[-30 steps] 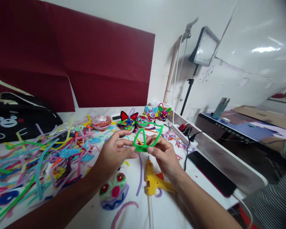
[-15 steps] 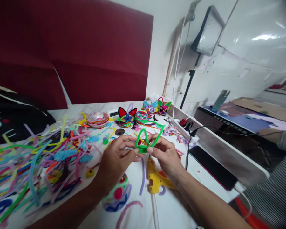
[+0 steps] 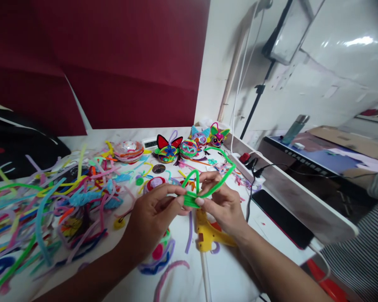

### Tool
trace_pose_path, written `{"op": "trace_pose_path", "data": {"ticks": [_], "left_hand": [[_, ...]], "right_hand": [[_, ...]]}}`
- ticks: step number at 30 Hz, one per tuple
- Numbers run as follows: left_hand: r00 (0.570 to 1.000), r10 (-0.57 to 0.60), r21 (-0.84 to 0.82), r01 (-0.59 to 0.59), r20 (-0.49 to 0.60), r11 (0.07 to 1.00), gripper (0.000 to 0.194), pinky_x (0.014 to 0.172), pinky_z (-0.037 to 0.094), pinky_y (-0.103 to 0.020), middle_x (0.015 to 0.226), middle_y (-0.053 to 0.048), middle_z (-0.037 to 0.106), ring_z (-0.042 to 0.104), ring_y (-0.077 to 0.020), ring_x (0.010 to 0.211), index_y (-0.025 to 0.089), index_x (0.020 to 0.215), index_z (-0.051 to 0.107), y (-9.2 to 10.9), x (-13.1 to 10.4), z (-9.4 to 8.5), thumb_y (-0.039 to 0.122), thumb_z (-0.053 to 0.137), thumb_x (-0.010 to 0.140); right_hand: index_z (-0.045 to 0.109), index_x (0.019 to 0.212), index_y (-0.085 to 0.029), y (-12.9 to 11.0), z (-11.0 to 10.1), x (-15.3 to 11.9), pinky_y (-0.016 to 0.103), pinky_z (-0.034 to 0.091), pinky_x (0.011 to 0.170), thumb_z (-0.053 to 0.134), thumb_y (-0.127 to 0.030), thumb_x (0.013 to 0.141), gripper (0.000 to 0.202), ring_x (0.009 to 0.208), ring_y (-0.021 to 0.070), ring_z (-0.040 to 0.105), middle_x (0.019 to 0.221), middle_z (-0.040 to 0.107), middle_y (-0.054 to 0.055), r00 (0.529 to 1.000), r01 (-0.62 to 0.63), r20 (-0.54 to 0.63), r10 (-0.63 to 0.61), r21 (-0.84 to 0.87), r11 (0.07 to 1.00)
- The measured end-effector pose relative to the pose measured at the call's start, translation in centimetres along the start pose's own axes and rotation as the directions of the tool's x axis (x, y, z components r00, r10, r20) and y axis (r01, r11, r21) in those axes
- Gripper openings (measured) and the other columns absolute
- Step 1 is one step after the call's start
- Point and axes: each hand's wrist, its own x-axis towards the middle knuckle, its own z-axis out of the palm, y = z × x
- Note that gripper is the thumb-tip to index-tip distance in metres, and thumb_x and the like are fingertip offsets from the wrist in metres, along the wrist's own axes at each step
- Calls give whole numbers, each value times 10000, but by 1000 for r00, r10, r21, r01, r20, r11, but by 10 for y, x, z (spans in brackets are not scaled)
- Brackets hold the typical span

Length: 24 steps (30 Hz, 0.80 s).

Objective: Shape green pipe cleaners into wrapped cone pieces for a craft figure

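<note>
A bright green pipe cleaner [image 3: 191, 200] is held up in front of me, folded into a flat band with a pointed loop above it and a long bent end sticking out to the right. My left hand [image 3: 156, 212] pinches the left end of the band between thumb and fingers. With thumb and fingertips, my right hand [image 3: 223, 205] grips it where the loop meets the free end. Below my hands lies a yellow glue gun [image 3: 206, 235] with a clear glue stick in its back. A decorated ball [image 3: 157, 256] sits partly hidden beneath my left wrist.
Tangled coloured pipe cleaners [image 3: 82, 197] cover the left of the table. Several decorated balls with ears [image 3: 169, 147] stand along the back. On the right are a power strip [image 3: 247, 165], cables and a black phone [image 3: 283, 218]. A striped sleeve [image 3: 362, 247] shows at the right edge.
The green pipe cleaner's free end now reaches farther up and right, showing a bend. Both hands keep their pinch on the band. The view has shifted slightly.
</note>
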Motion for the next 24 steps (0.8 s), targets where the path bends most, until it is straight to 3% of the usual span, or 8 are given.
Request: {"op": "trace_pose_path", "data": {"ticks": [4, 17, 24], "left_hand": [[999, 29, -11, -28, 34, 1000, 180, 654, 596, -280, 791, -10, 710, 707, -181, 668, 181, 861, 689, 2, 0, 0, 338, 625, 800], [970, 238, 147, -244, 58, 959, 53, 596, 507, -192, 782, -3, 656, 624, -128, 696, 200, 752, 677, -2, 2, -2, 183, 646, 791], [979, 183, 140, -194, 91, 971, 60, 625, 552, -231, 847, -11, 660, 655, -153, 721, 208, 818, 682, -2, 0, -1, 233, 628, 809]], "right_hand": [[703, 841, -259, -3, -1, -1, 411, 409, 923, 704, -184, 770, 103, 1025, 223, 549, 1058, 592, 44, 999, 34, 32, -32, -57, 998], [689, 851, -245, -10, 2, 0, 384, 430, 893, 690, -129, 760, 147, 1037, 218, 530, 1082, 548, 54, 994, 113, 22, -111, -119, 986], [692, 856, -256, -12, 1, 0, 381, 446, 878, 658, -208, 806, 78, 1036, 220, 527, 1076, 565, 55, 999, 30, 26, -28, -111, 993]]}}
